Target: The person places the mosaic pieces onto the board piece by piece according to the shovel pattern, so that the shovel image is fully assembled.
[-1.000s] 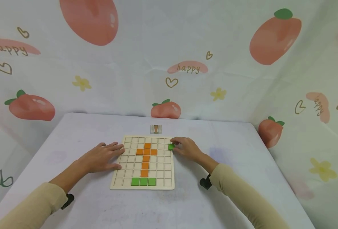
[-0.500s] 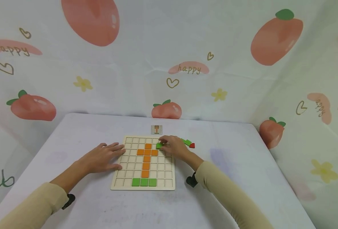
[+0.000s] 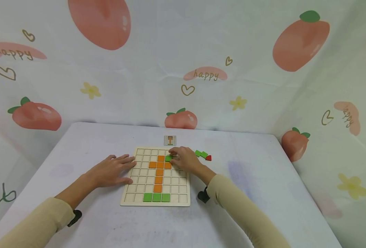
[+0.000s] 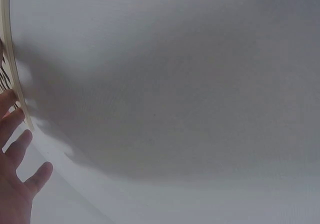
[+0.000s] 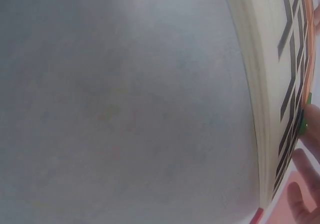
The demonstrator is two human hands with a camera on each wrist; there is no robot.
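A pale wooden grid board lies on the table, bearing a cross of orange tiles and a row of green tiles along its near side. My right hand pinches a green square tile at the cell just right of the topmost orange tile; whether it lies flat in the cell I cannot tell. In the right wrist view, fingers partly hide that tile. My left hand rests with spread fingers on the board's left edge; the left wrist view also shows these fingers there.
Behind the board lies a small pattern card. Loose green tiles and a red piece with a curved side sit off the board's far right corner. A printed cloth hangs behind the table.
My right hand has moved left with the green tile, from the board's right edge to beside the top orange tile. This uncovered the loose pieces at right. The left hand stays put.
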